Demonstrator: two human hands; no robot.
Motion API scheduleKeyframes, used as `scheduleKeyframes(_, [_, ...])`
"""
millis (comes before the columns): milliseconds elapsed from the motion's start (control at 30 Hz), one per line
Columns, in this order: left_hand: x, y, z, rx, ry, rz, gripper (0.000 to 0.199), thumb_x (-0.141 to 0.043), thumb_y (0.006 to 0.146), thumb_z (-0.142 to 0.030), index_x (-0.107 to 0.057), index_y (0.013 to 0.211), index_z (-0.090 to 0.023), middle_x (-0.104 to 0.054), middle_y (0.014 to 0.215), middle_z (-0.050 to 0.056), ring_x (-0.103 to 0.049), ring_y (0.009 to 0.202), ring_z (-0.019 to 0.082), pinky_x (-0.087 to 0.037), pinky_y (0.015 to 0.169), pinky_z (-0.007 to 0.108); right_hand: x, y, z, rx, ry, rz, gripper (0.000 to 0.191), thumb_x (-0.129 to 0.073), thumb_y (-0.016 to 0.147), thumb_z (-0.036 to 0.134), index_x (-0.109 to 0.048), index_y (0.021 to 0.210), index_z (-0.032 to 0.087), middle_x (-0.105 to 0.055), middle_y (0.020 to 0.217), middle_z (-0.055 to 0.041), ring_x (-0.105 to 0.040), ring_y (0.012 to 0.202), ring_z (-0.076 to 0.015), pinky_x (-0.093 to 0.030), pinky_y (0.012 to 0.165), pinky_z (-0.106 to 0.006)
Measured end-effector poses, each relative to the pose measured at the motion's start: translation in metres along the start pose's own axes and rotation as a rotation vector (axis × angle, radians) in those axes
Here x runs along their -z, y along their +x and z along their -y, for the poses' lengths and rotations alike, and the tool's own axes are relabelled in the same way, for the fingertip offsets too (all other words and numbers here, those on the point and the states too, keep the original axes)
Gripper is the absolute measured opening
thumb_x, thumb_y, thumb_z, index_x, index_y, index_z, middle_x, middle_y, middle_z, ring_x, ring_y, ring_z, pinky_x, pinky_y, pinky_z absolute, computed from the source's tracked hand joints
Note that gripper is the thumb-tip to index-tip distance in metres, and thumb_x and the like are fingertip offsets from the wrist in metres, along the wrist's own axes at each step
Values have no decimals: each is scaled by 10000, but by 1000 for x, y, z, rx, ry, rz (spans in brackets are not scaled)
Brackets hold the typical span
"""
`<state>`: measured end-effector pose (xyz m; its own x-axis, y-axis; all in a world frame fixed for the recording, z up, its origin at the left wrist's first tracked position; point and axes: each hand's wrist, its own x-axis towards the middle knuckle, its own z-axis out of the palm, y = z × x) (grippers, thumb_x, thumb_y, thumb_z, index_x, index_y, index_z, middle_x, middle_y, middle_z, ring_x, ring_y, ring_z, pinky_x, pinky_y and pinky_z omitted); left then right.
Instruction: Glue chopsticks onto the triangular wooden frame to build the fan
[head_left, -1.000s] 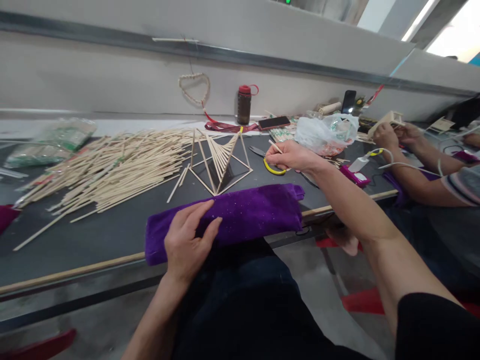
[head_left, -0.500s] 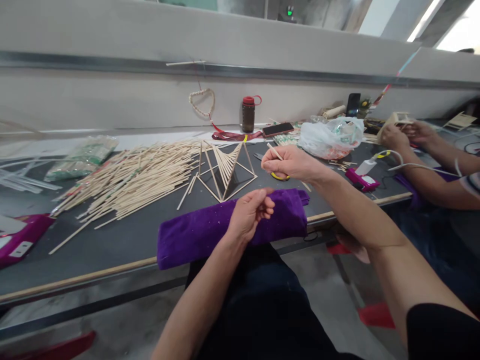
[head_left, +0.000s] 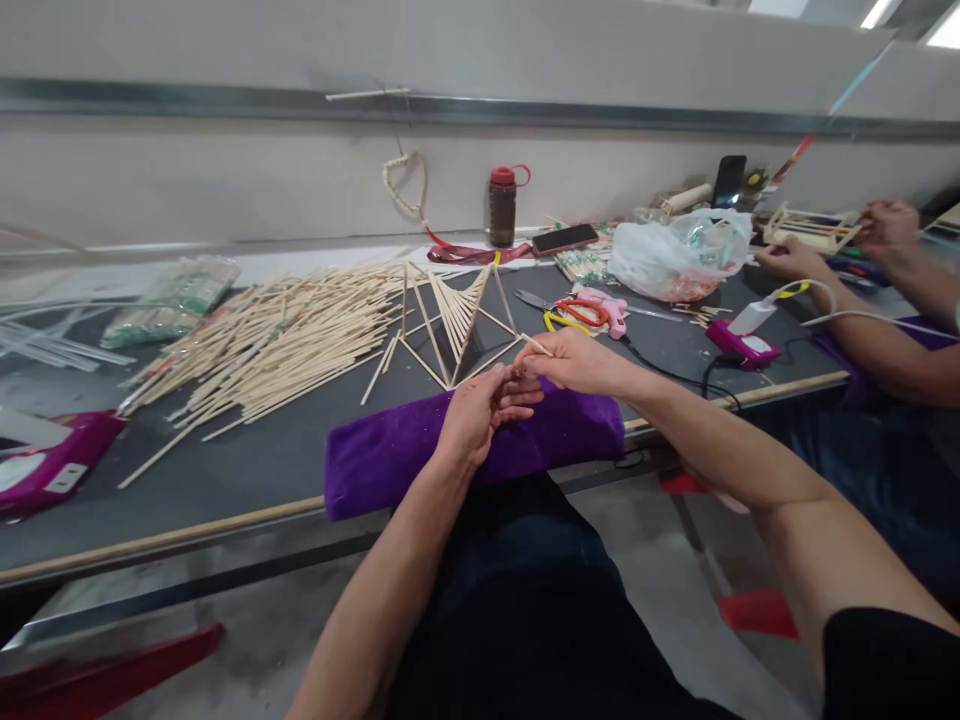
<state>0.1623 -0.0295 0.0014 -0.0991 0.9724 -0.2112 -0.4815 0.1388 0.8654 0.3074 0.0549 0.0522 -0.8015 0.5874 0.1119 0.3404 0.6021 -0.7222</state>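
A short wooden stick [head_left: 535, 345] juts from the fingers of my right hand [head_left: 574, 362], which is closed around it. Touching it from the left is my left hand [head_left: 480, 405], palm turned inward, its lower fingers loosely stretched and apart. Both hands are above a folded purple cloth [head_left: 390, 455] at the table edge. Just behind them stands a frame of thin sticks [head_left: 466, 325], with a fan of sticks twisting across its middle. The spot where my fingertips meet is partly hidden.
A big pile of wooden sticks [head_left: 300, 345] covers the left of the table [head_left: 285, 465]. Scissors [head_left: 574, 312], a pink glue gun [head_left: 609, 308], a plastic bag [head_left: 679, 255], a phone [head_left: 564, 238] and a bottle [head_left: 502, 210] lie or stand behind. A co-worker's hands [head_left: 795, 262] work at right.
My right hand has come down and left with the stick, and now meets my left hand. The left fingers have loosened. Scissors and glue gun have come into sight as the right hand moved.
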Motion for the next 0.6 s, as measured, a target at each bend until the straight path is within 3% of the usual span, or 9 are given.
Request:
scheduleKeyframes(233, [7, 5, 11, -88, 85, 42, 232, -761, 702, -297, -722, 848, -122, -750, 802, 83, -715, 664, 168, -525, 496, 184, -9, -6, 3, 109, -132, -33, 290, -437, 908, 227, -696, 944, 103, -643, 809, -40, -555, 708, -105, -383, 675, -215])
scheduleKeyframes(433, [2, 5, 29, -302, 273, -62, 315, -675, 775, -343, -722, 993, -120, -745, 832, 86, -718, 684, 189, -540, 504, 220, -10, -25, 13, 29, -164, 1, 374, -394, 964, 292, -583, 1229, 110, -643, 682, -7, -590, 573, -113, -422, 645, -240])
scheduleKeyframes(600, [1, 3, 30, -316, 246, -118, 327, -684, 768, -372, -721, 973, -119, -733, 795, 69, -701, 643, 167, -546, 517, 237, -2, -37, 4, -5, -31, -78, 439, -421, 952, 286, -506, 1340, 100, -615, 547, 11, -685, 879, -191, -454, 833, -303])
